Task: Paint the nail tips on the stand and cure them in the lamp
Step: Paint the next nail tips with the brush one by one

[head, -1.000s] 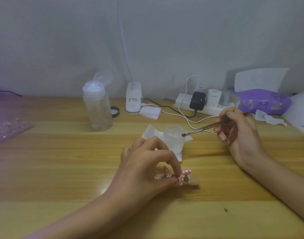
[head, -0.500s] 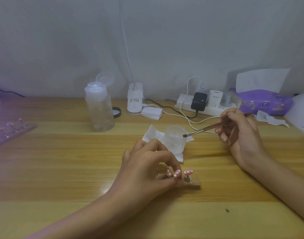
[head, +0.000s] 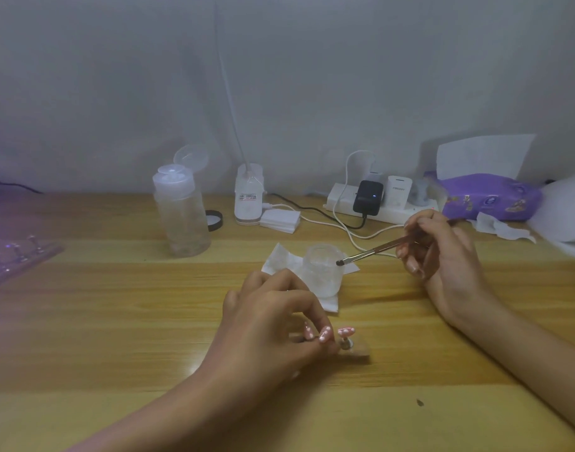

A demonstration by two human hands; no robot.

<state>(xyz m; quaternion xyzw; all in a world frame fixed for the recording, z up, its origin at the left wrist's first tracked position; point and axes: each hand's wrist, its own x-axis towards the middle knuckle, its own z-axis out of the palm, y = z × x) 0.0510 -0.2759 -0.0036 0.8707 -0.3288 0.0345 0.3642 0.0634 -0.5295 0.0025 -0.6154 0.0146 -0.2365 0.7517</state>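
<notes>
The pink, white-dotted nail tips (head: 345, 331) stand on pegs on their small clear stand (head: 361, 351), near the front middle of the wooden table (head: 116, 321). A second ago your fingers hid all but one of them. Now three show in a row, because your left hand (head: 273, 324) has eased its fingertips back. It has kept its curled fingers and thumb clamped on the stand's left end, so the piece is steadied and the tips are open to the brush.

Your right hand (head: 442, 252) has barely moved. It still pinches the thin metal-ferruled brush (head: 370, 253) like a pen, with the dark bristles at the rim of the little clear plastic cup (head: 322, 272). The cup sits on a white folded wipe (head: 279, 261) just behind the stand. I read that as loading or wiping the brush, with painting as the next stroke, and whether these tips already have their final coat I cannot tell.

Further out, a clear pump bottle (head: 181, 213) with its cap flipped open stands to the left. At the far left a second clear pegged stand (head: 18, 256) lies in a purple glow. You will probably carry the stand that way to cure, though the lamp itself is not plainly in view.
</notes>
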